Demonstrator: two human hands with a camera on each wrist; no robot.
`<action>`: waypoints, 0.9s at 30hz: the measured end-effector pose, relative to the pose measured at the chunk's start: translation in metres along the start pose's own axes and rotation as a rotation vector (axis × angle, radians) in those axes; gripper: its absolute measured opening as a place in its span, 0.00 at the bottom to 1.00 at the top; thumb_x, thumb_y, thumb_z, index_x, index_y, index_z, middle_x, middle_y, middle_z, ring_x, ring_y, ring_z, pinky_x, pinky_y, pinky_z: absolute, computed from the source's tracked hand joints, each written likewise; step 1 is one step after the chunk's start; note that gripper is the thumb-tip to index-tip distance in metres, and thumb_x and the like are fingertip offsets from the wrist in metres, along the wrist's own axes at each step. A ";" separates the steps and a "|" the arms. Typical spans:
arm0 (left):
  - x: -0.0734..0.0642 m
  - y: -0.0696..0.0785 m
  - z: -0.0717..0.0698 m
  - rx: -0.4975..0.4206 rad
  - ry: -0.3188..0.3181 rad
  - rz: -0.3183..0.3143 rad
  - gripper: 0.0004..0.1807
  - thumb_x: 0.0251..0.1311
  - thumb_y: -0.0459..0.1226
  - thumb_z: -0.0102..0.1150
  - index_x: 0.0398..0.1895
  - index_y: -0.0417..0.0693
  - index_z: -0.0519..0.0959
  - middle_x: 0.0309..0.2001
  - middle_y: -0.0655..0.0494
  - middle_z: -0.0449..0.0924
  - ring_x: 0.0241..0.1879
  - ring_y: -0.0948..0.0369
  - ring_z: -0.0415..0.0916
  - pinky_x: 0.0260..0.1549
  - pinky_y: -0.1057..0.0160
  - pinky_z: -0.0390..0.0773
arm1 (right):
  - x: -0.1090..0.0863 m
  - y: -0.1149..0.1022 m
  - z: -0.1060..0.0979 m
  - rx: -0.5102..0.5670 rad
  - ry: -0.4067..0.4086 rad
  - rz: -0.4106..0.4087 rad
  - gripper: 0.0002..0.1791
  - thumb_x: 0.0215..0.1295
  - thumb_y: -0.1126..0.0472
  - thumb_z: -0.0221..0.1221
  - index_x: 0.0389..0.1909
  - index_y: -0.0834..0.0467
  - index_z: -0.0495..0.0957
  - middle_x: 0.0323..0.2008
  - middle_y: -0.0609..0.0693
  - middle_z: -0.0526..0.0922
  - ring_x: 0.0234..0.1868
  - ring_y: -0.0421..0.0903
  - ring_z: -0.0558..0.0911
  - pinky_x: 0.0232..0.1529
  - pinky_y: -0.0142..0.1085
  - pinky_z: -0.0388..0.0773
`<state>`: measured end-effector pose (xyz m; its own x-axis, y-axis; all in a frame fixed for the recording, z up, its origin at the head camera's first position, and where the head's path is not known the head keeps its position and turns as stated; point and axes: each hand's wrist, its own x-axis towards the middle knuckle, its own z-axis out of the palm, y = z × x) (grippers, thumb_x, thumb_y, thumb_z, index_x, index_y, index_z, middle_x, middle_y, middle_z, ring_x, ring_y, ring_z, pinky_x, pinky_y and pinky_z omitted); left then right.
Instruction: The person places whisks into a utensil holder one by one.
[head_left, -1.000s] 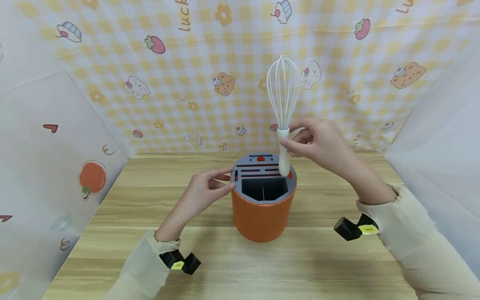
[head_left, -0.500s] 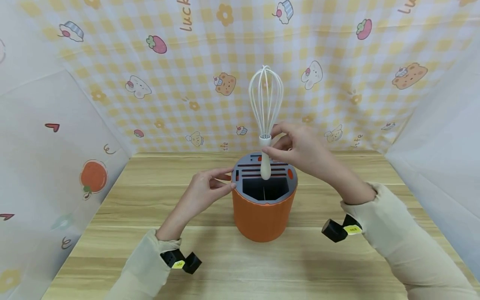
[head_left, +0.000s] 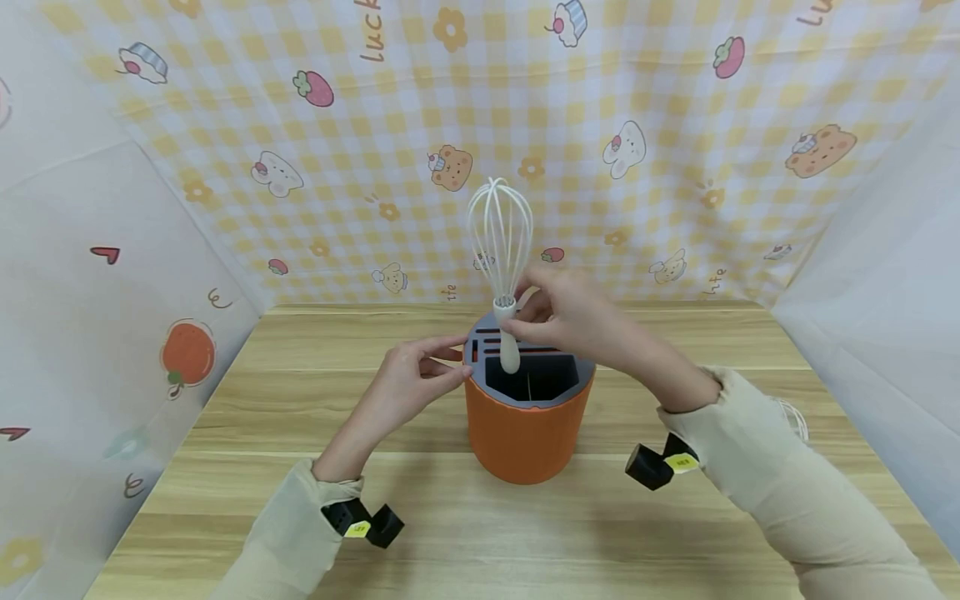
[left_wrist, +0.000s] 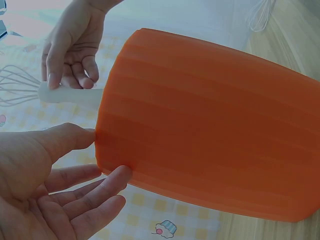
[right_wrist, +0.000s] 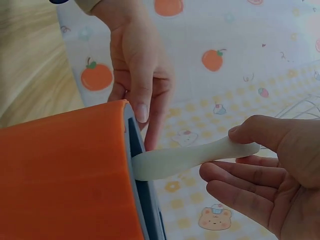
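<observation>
My right hand (head_left: 573, 321) pinches a white whisk (head_left: 510, 354) near the top of its handle, wires upward. The handle's lower end is at the left side of the large opening in an orange utensil holder (head_left: 528, 442); in the right wrist view it overlaps the grey slotted top (right_wrist: 145, 200). On the holder's left, my left hand (head_left: 405, 379) touches the upper edge with thumb and fingertips, the fingers fairly straight. From the left wrist view, the end of the whisk handle (left_wrist: 75, 96) is hidden behind the holder's rim.
White wire loops (head_left: 793, 419) show on the table at the right, partly hidden by the right sleeve (head_left: 795, 475). The wooden table (head_left: 315, 358) meets a yellow checked cloth (head_left: 337, 158) at the back. Pale sheets hang at both sides.
The right hand has carried the whisk left and down, from over the holder's right side to the large opening. The wire loops at the right have come into view. The left hand stays put.
</observation>
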<state>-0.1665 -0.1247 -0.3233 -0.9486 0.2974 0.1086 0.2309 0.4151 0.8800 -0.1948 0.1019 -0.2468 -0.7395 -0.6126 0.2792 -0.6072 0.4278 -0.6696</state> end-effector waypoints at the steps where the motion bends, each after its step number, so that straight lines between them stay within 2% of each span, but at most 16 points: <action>1: 0.000 0.000 0.000 0.000 0.001 -0.001 0.23 0.56 0.40 0.62 0.56 0.47 0.75 0.44 0.47 0.79 0.37 0.58 0.81 0.35 0.60 0.79 | 0.000 0.001 0.001 -0.007 -0.002 -0.006 0.12 0.55 0.65 0.64 0.35 0.63 0.70 0.26 0.50 0.84 0.29 0.40 0.83 0.32 0.36 0.78; 4: 0.000 0.000 0.000 -0.001 0.002 0.001 0.22 0.56 0.39 0.62 0.56 0.47 0.75 0.44 0.47 0.79 0.37 0.58 0.81 0.35 0.61 0.79 | 0.001 0.002 0.004 0.023 -0.030 -0.006 0.12 0.55 0.66 0.63 0.35 0.65 0.70 0.28 0.52 0.84 0.30 0.41 0.83 0.33 0.36 0.79; 8: 0.000 0.000 0.000 -0.007 0.001 0.009 0.23 0.56 0.39 0.62 0.56 0.45 0.75 0.44 0.46 0.79 0.37 0.57 0.81 0.35 0.61 0.79 | 0.002 0.005 0.007 0.085 -0.090 0.045 0.12 0.57 0.66 0.62 0.37 0.65 0.70 0.31 0.54 0.84 0.33 0.43 0.83 0.36 0.37 0.79; 11: 0.000 0.000 0.000 -0.010 -0.001 0.011 0.23 0.56 0.39 0.62 0.56 0.45 0.75 0.45 0.46 0.78 0.37 0.57 0.81 0.35 0.61 0.79 | 0.001 0.006 0.010 0.071 -0.103 0.060 0.12 0.56 0.65 0.63 0.38 0.64 0.71 0.31 0.53 0.84 0.34 0.43 0.83 0.37 0.37 0.78; 20: -0.002 0.003 0.000 -0.002 0.005 0.013 0.23 0.55 0.38 0.63 0.55 0.44 0.75 0.44 0.46 0.79 0.37 0.57 0.81 0.34 0.60 0.79 | 0.001 0.012 0.017 0.060 -0.136 0.009 0.08 0.54 0.70 0.62 0.35 0.66 0.75 0.31 0.53 0.82 0.34 0.44 0.83 0.36 0.32 0.78; 27: -0.002 0.005 0.001 -0.002 0.015 0.009 0.23 0.55 0.36 0.63 0.55 0.43 0.75 0.43 0.46 0.80 0.36 0.58 0.81 0.35 0.60 0.79 | 0.000 0.017 0.020 -0.010 -0.143 0.037 0.05 0.54 0.70 0.62 0.32 0.64 0.77 0.30 0.51 0.82 0.34 0.43 0.82 0.36 0.31 0.78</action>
<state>-0.1637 -0.1226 -0.3195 -0.9495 0.2882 0.1240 0.2396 0.4110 0.8796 -0.1988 0.0961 -0.2716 -0.7128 -0.6844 0.1533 -0.5838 0.4580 -0.6704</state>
